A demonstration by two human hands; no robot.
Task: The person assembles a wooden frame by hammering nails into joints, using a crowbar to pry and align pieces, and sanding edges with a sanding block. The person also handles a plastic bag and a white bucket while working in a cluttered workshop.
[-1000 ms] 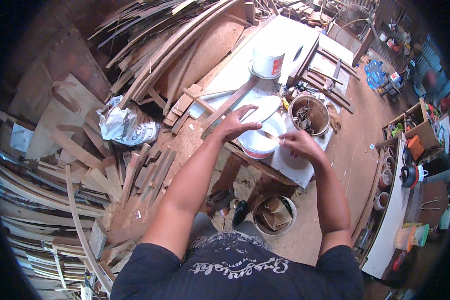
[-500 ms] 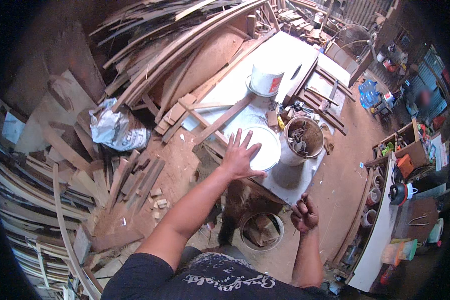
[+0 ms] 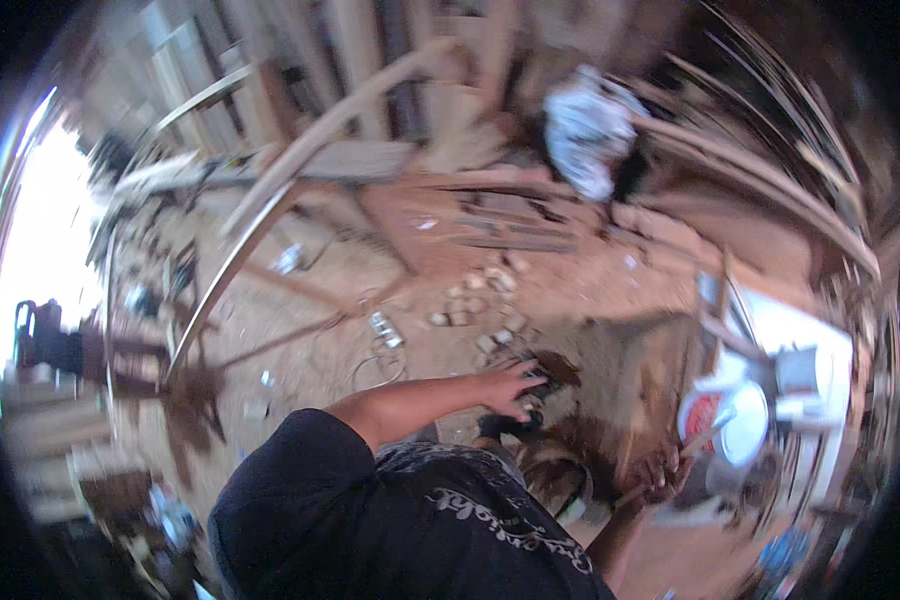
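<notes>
The view is smeared by motion. My left hand (image 3: pixel 515 388) is stretched out over the ground with its fingers apart and nothing visible in it. Small dark shapes lie just below its fingers, too blurred to name. My right hand (image 3: pixel 660 472), at the lower right, is closed round a thin pale stick (image 3: pixel 706 439). Its far end crosses in front of a round white bucket (image 3: pixel 745 428) with a red patch on its left part. Whether the stick touches the bucket I cannot tell.
Behind the bucket stands a greyer pail (image 3: pixel 796 370) on a white tabletop (image 3: pixel 832 350). Wood offcuts (image 3: pixel 470 300) litter the dirt floor. A long curved wood strip (image 3: pixel 240 262) rises at the left. A white sack (image 3: pixel 585 130) and stacked boards lie farther off.
The view has swung left, so the table now sits at the right. My left hand has come off the bucket's white lid and is over the floor. A stick now shows in my right hand.
</notes>
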